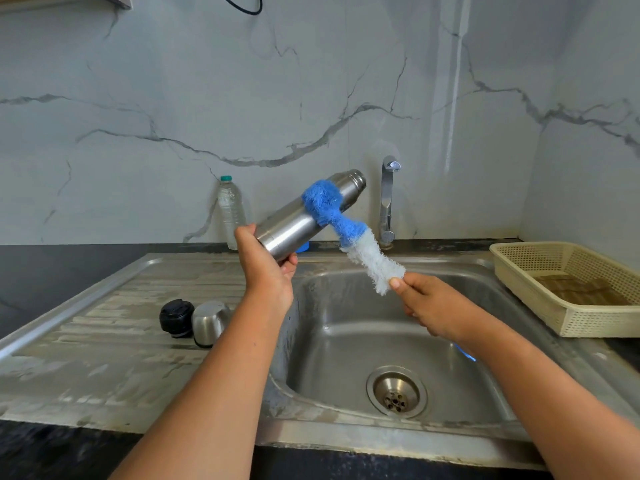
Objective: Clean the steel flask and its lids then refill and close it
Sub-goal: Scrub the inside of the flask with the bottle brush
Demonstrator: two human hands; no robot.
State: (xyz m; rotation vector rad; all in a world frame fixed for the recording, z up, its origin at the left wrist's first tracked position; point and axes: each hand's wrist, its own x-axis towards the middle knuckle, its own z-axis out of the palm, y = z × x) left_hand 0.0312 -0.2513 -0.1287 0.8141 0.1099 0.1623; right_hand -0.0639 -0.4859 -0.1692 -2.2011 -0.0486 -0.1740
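Observation:
My left hand (268, 268) grips the base of the steel flask (301, 221), which is tilted with its open neck pointing up and to the right, over the sink's left rim. My right hand (424, 304) holds the handle of a blue and white bottle brush (349, 233); the blue bristle end lies against the flask's outer side near the shoulder. A black inner lid (176, 317) and a steel cup lid (210, 321) sit side by side on the draining board (104, 341).
The steel sink basin (363, 323) with its drain (396, 391) lies below the hands. A tap (388, 199) stands behind it, with no water visibly running. A clear plastic bottle (230, 211) stands by the wall. A cream plastic basket (568, 282) sits at the right.

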